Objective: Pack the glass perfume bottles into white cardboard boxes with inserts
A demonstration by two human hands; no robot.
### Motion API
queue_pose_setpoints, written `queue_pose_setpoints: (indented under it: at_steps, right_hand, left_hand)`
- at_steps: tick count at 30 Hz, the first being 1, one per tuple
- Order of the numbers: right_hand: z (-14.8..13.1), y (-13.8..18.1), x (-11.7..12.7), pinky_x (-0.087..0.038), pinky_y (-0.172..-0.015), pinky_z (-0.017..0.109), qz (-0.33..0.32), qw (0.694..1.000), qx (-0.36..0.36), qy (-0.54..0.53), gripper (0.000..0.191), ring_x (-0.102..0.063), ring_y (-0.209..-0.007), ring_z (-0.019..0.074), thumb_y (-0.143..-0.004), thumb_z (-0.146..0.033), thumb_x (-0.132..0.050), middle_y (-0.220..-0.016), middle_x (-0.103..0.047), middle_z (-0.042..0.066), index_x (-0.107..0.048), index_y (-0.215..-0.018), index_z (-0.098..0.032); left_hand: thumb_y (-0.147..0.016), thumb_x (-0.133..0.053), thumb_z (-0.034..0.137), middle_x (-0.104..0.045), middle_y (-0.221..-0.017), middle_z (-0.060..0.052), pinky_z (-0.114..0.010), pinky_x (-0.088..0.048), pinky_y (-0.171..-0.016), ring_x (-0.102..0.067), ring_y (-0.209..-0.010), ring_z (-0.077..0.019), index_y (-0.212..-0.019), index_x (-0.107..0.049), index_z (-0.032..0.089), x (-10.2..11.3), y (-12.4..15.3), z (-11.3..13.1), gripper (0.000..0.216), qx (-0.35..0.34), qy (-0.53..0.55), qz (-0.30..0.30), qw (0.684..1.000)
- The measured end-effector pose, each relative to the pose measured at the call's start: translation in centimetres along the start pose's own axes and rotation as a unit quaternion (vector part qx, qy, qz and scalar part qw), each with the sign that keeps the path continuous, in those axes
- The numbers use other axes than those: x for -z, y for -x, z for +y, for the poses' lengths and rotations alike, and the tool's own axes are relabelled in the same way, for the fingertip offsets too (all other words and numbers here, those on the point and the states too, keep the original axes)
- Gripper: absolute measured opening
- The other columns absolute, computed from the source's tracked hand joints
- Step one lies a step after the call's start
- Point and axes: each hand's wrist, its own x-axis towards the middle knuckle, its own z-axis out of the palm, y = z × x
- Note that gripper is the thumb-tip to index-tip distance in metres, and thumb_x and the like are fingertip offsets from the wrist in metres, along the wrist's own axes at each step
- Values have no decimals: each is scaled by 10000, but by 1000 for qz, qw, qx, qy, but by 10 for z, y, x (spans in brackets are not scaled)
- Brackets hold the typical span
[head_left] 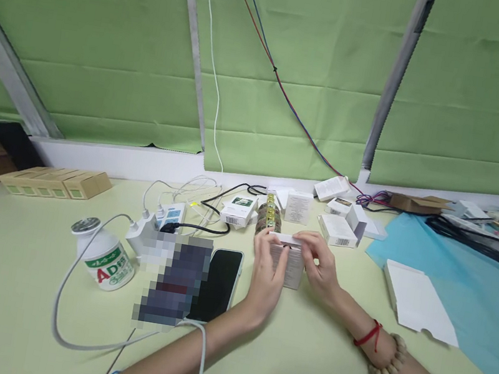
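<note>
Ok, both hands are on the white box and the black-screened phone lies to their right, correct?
Not quite: the left hand and right hand are on the white box, but the head view shows the black-screened phone to their left.

The held box [295, 271] is smooth, matt card. The phone [221, 283] has a glossy glass face; the bottle [110, 263] is smooth plastic. The tabletop [308, 354] looks smooth, the blind [301, 37] creased matt cloth, the sheet [486, 338] thin plastic, the beads [398, 349] dull wood.
</note>
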Motion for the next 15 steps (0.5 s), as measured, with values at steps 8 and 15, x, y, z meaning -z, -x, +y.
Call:
queue_pose_setpoints:
  at_steps: [8,15]
  right_hand:
    - [0,-1,0,-427,-531,202,21,999,26,8,187,-573,-854,131,-933,-164,-427,-976,-573,55,-563,-1048,-221]
    - [1,-1,3,-400,-521,223,22,999,25,26,190,-567,-795,130,-929,-179,-421,-971,-573,55,-582,-1022,-216]
  left_hand:
    - [-916,-429,202,-367,-1258,-92,-344,-371,-1022,-365,-1256,-212,-881,-556,177,6,-4,-5,134,-32,-44,-48,997]
    - [-868,-526,210,-482,-1154,-102,-348,-398,-970,-429,-1193,-227,-824,-557,167,12,-13,-8,69,-67,-31,-50,996]
